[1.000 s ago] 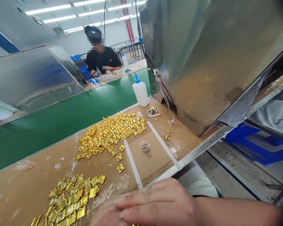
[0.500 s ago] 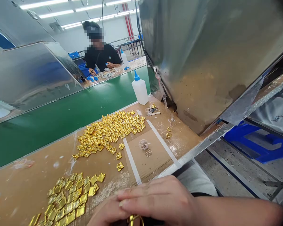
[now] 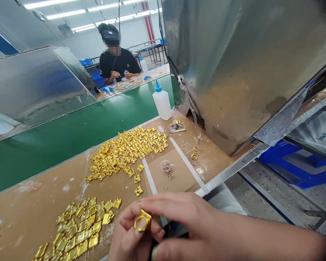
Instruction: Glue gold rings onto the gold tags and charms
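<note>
While the hands point(image 3: 190, 215) grasp a gold ring point(image 3: 145, 214), a small clear cup point(image 3: 162, 168) holds a thin stick point(image 3: 171, 165).

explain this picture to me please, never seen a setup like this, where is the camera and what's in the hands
There's no robot here: a camera worn on a person's head looks forward and down at their bare hands. The left hand holds a gold ring; the right hand reaches over it, though whether it grips the ring is hard to tell. On the brown work surface lie a large pile of small gold pieces, a nearer group of flat, squarish ones, a small clear cup and a white bottle with a blue tip. Across the green strip sits a co-worker.
</note>
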Action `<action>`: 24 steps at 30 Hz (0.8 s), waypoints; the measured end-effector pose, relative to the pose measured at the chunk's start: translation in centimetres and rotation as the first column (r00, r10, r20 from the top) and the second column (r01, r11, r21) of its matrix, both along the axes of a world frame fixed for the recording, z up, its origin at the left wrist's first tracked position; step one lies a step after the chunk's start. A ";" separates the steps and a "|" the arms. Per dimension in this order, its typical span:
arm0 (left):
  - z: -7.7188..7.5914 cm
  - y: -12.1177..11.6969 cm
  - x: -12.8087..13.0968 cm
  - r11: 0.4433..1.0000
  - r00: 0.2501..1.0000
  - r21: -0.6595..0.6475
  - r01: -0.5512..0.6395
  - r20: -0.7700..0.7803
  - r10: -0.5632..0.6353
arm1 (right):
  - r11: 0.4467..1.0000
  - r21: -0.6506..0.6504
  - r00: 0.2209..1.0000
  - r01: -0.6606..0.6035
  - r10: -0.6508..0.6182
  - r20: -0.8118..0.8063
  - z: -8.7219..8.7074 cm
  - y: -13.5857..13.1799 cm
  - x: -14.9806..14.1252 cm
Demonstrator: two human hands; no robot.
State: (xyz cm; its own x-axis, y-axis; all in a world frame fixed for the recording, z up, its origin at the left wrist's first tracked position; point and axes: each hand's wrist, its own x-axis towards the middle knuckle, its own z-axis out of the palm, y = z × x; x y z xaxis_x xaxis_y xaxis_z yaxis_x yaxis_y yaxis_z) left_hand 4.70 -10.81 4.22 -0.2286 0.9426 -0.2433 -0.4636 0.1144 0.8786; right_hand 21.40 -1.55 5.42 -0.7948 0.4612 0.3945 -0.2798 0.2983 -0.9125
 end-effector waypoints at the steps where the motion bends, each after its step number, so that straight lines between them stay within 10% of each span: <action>1: 0.4 0.3 -0.2 0.994 0.995 -0.096 0.055 0.082 -0.047 | 0.997 -0.078 0.999 0.014 -0.011 0.035 0.1 0.4 0.0; 4: 1.4 0.5 -0.2 0.943 0.976 -0.292 0.161 0.187 -0.109 | 0.968 -0.248 0.996 0.029 -0.007 0.091 -0.3 1.4 0.0; 11: 2.5 0.5 0.6 0.931 0.978 -0.305 0.199 0.115 -0.172 | 0.925 -0.380 0.996 -0.013 0.046 0.077 -1.4 2.3 0.5; 24: 2.1 -0.2 0.2 0.956 0.977 -0.232 0.181 -0.068 -0.202 | 0.942 -0.303 0.974 0.142 -0.079 0.211 -2.3 1.5 0.2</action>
State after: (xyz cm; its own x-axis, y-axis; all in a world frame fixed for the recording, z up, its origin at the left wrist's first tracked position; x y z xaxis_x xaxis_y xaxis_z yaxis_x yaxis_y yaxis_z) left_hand 4.89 -10.97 6.28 -0.0796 0.8948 -0.4393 -0.3342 0.3913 0.8575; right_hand 21.57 -0.03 3.07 -0.7780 0.6255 0.0592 -0.0704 0.0068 -0.9975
